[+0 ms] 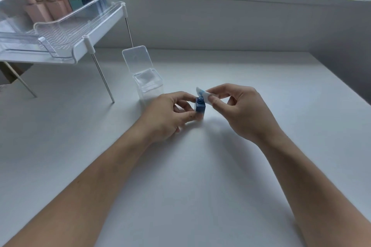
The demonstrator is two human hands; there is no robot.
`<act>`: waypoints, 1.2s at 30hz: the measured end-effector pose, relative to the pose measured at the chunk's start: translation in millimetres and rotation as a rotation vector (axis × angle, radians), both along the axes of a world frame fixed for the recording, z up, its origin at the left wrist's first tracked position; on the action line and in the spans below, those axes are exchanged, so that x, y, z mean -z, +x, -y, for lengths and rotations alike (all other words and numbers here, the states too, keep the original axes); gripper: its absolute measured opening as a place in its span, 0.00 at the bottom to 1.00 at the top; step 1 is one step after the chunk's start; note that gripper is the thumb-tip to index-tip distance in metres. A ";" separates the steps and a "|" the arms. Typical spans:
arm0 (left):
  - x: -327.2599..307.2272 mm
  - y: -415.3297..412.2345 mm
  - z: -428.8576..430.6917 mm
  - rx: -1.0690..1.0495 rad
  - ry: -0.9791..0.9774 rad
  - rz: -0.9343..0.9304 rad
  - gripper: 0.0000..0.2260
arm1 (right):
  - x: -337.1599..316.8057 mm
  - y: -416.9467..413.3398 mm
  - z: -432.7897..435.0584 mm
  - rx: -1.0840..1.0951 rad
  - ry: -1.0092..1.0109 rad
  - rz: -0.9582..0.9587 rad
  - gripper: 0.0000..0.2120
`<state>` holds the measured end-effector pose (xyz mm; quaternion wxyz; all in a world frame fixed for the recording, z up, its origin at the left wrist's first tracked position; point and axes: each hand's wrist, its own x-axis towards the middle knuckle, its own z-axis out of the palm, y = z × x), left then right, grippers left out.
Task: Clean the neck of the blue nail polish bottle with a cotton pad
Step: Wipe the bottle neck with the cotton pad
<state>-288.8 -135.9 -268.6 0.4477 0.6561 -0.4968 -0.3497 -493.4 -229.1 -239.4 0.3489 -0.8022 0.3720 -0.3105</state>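
Note:
The blue nail polish bottle [200, 106] stands uncapped on the white table, its round neck open at the top. My left hand [168, 114] grips the bottle's body from the left with thumb and fingers. My right hand [239, 110] pinches a white cotton pad [203, 93] with a pale blue stain. The pad sits against the right side of the neck and sticks up behind it. The bottle's cap is not in view.
A clear plastic box [147, 84] of cotton pads with its lid flipped up stands just behind my left hand. A tiered clear rack [60, 32] on metal legs holds several polish bottles at the back left. A grey wall and window run along the back.

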 end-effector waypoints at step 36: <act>2.0 -7.0 -1.3 -0.149 -0.067 0.095 0.10 | -2.9 -0.4 -4.0 0.021 -0.013 -0.026 0.05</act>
